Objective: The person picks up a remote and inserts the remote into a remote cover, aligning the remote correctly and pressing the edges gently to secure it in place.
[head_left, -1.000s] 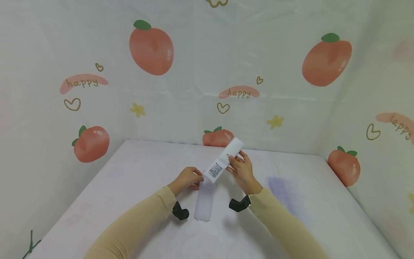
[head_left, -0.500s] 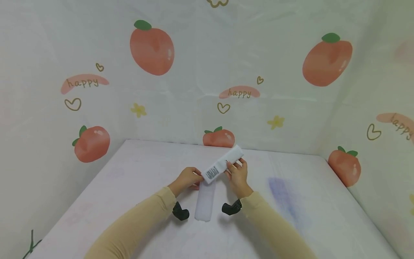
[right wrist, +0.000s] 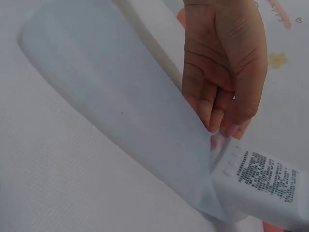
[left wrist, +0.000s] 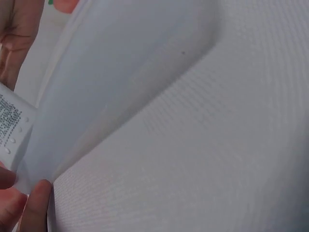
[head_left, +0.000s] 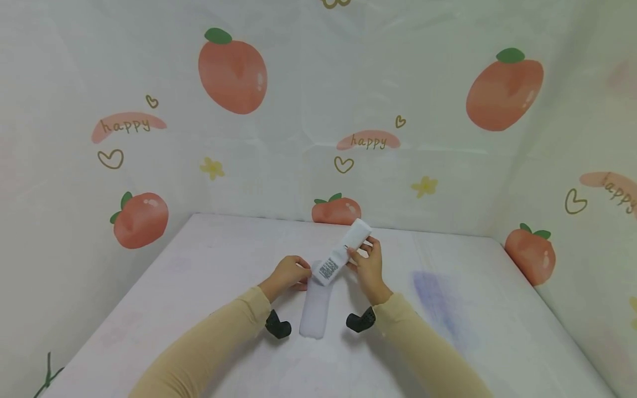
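**Two hands work a remote at the mouth of a sleeve**

A pale table [head_left: 209, 287] sits boxed in by a cloth backdrop [head_left: 298, 83] printed with peaches, hearts and the word "happy". Near the table's middle lies a translucent sleeve [head_left: 315, 309]. The left hand [head_left: 287, 275] pinches the sleeve's far end. The right hand [head_left: 367, 266] grips a white remote [head_left: 343, 251], label side up, tilted with its lower end at the sleeve's mouth. A faint purple smudge [head_left: 438, 298] marks the table right of the sleeve.
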A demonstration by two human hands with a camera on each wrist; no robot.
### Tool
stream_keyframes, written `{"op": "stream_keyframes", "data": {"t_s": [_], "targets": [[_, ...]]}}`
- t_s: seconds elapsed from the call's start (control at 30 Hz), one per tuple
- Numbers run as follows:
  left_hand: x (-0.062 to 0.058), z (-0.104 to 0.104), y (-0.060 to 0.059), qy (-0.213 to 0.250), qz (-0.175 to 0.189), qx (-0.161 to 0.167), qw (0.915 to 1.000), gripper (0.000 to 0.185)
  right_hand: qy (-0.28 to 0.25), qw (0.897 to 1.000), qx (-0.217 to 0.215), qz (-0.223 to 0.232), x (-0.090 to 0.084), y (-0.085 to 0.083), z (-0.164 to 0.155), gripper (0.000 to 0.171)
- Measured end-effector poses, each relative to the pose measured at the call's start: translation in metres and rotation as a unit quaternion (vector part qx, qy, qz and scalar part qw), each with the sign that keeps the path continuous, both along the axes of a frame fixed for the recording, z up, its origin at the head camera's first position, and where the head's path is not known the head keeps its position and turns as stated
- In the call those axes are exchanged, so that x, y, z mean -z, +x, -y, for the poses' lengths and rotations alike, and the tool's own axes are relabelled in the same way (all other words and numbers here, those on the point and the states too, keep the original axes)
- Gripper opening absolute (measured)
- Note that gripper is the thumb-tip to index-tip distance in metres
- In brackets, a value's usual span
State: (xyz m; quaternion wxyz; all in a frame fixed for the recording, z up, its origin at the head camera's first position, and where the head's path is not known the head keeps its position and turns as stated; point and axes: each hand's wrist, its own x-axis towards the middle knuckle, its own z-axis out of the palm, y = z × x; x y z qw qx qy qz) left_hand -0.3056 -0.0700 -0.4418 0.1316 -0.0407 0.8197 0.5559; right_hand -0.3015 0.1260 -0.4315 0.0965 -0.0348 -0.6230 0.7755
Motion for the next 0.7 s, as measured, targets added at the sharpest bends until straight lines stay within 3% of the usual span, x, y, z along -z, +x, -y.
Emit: {"op": "stream_keyframes", "data": {"t_s": [0.4, 0.7], "targets": [[0.001, 0.001, 0.001, -0.008, -0.019, 0.001, 0.9998, 0.005, 0.105, 0.994, -0.032, 0.004, -0.011, -0.009, 0.009, 0.054], [0.003, 0.0, 0.001, -0.02, -0.024, 0.0, 0.9995, 0.005, 0.129, 0.99, -0.055, 0.013, -0.015, -0.017, 0.012, 0.054]]}}
